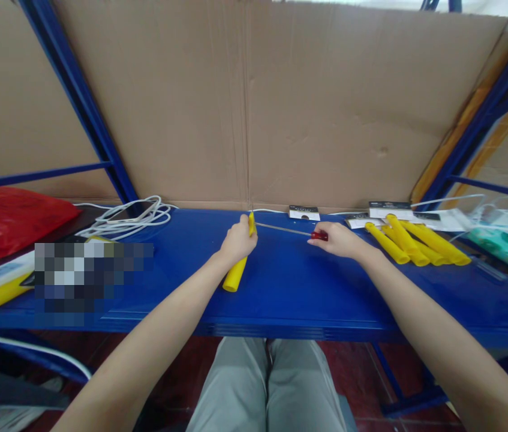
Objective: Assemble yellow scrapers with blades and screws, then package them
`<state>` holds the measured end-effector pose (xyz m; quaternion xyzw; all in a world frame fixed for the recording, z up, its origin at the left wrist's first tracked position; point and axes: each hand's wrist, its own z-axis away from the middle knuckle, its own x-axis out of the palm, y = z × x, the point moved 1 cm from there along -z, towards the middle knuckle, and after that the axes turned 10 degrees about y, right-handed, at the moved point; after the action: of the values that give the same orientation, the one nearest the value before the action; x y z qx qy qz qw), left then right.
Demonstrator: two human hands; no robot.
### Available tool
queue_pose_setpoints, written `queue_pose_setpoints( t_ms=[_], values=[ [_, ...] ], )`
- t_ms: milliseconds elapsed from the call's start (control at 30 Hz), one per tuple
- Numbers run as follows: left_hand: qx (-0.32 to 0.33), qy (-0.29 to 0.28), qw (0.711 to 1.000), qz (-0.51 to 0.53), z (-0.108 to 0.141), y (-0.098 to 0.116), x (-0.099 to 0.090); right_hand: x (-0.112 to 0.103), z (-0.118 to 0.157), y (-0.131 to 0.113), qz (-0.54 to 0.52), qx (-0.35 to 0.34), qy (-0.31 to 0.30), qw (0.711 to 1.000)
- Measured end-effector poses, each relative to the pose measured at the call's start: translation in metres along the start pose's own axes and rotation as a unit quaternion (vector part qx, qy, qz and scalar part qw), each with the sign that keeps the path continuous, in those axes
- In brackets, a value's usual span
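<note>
My left hand (239,238) is closed around a yellow tube (236,275), which lies tilted over the middle of the blue table (298,288). In my right hand (337,239) is the red handle of a screwdriver (319,236). Its long thin metal shaft runs left, and the tip reaches the upper part of the tube beside my left fingers. Whether the tip touches the tube or goes into it I cannot tell.
Several yellow tubes (409,243) lie in a pile at the right, by black-and-white cards (391,209) and a green packet (503,246). Coiled white cable (139,217) and a red bag (15,222) are at the left. A cardboard sheet (303,108) stands behind the table.
</note>
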<state>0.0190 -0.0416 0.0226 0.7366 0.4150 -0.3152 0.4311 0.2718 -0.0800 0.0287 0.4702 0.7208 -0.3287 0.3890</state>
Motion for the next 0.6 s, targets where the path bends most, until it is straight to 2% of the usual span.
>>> queue_pose_setpoints(
  t_ms=[167, 300, 400, 600],
  values=[
    [0.002, 0.004, 1.0, -0.003, 0.0, -0.0001, 0.0001, 0.0028, 0.0009, 0.0004, -0.017, 0.023, -0.005, 1.0],
    [0.007, 0.006, 1.0, -0.008, -0.0006, -0.0002, 0.0005, 0.0053, 0.002, -0.0002, -0.072, 0.027, -0.064, 0.995],
    [0.008, 0.004, 1.0, -0.005, -0.001, -0.0005, 0.0006, 0.0061, 0.001, -0.0007, -0.069, 0.011, -0.09, 0.994],
    [-0.006, 0.001, 1.0, 0.002, -0.0002, -0.0003, -0.0006, 0.0063, -0.0015, 0.0005, -0.051, -0.005, -0.018, 0.999]
  ],
)
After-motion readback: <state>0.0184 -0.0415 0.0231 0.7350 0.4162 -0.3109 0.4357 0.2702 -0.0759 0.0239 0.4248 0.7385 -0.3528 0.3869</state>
